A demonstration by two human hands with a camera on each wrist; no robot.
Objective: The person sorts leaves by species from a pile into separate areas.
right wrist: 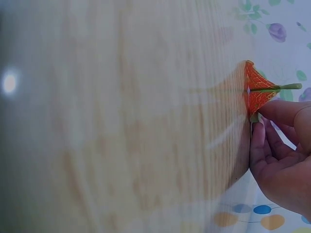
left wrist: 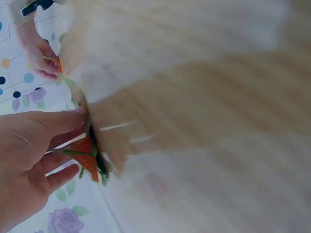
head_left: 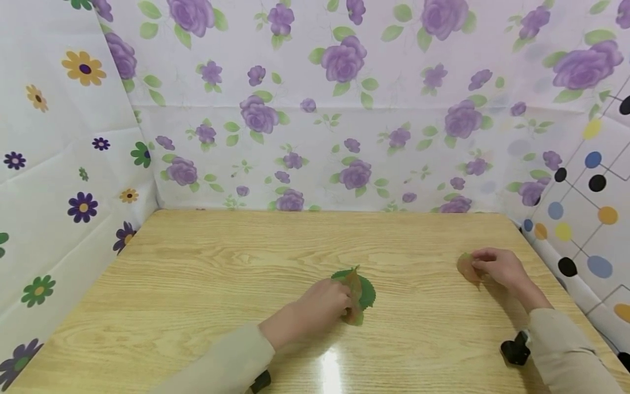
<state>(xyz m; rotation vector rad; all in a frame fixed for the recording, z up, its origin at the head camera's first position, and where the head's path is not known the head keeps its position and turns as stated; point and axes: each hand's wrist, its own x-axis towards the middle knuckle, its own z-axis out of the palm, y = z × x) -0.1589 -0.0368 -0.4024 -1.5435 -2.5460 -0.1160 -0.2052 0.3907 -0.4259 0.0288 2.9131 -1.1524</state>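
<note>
Near the middle of the table my left hand (head_left: 320,303) grips an orange-and-green leaf (head_left: 353,282) at a small pile. A broad green leaf (head_left: 367,293) with a toothed edge lies under it, and another leaf tip (head_left: 358,319) shows below the fingers. In the left wrist view, thumb and fingers close around the orange leaf (left wrist: 83,151), which stands bent up against green ones. Over on the right, my right hand (head_left: 502,268) pinches the edge of a separate orange leaf (head_left: 467,267) low at the tabletop. Its orange, veined face and green stem show in the right wrist view.
The wooden table (head_left: 197,262) meets a purple-flowered cloth (head_left: 305,158) at the back. Patterned cloths also hang at the left (head_left: 59,164) and right sides. Black wrist devices sit by both sleeves, one plainly visible at the right cuff (head_left: 515,349).
</note>
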